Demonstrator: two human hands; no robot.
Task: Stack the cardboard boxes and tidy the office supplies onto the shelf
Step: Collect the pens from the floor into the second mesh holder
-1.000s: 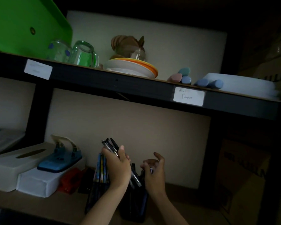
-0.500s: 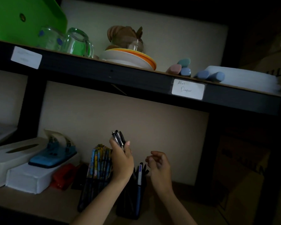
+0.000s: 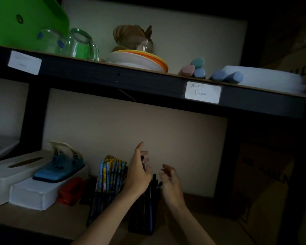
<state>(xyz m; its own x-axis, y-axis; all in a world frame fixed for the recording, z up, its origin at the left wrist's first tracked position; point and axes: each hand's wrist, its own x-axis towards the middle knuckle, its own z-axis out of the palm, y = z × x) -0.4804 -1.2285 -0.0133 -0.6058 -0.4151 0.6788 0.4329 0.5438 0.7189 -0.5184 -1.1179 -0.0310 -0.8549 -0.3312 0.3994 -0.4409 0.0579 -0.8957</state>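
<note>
On the dim lower shelf stand two black mesh pen holders. The left holder is packed with colourful pencils. The right holder has dark pens in it. My left hand hovers over the right holder and pinches a dark pen between thumb and fingers, its other fingers spread upward. My right hand is just to the right of the holder, fingers loosely curled, holding nothing. A cardboard box stands in shadow at the right.
To the left sit a blue hole punch on white tissue boxes and a red stapler. The upper shelf carries glass mugs, plates, pastel erasers, a white tray and a green bin.
The bundle of pens my left hand held high has dropped into the right holder; only one pen tip shows in that hand now. My right hand has stayed beside the holder.
</note>
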